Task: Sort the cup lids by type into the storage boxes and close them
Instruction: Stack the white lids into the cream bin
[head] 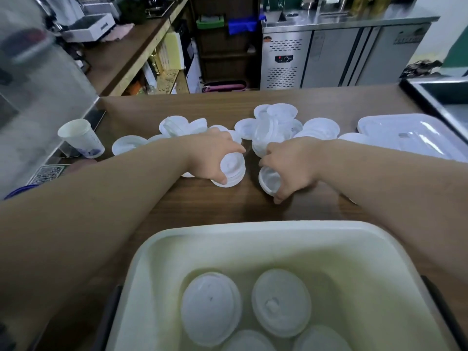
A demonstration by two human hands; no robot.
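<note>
left hand (pixel 210 158) fingers clamped round lid stack (pixel 231 171), just beyond storage box (pixel 228 231). right hand (pixel 291 163) fingers curled round clear lid (pixel 269 179), likewise beyond box. loose lids (pixel 276 127) farther beyond; white lids (pixel 281 302) inside box.

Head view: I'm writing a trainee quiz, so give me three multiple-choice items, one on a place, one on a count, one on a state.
1. Where is the paper cup? A) left of the loose lids B) on the steel counter C) on the floor
2. How many lids show inside the storage box? A) none B) four C) ten
3. The left hand is: A) gripping a stack of lids B) lying flat C) holding the cup
1 A: it stands left of them. 2 B: two whole, two partly seen. 3 A: fingers curl round the stack.
</note>
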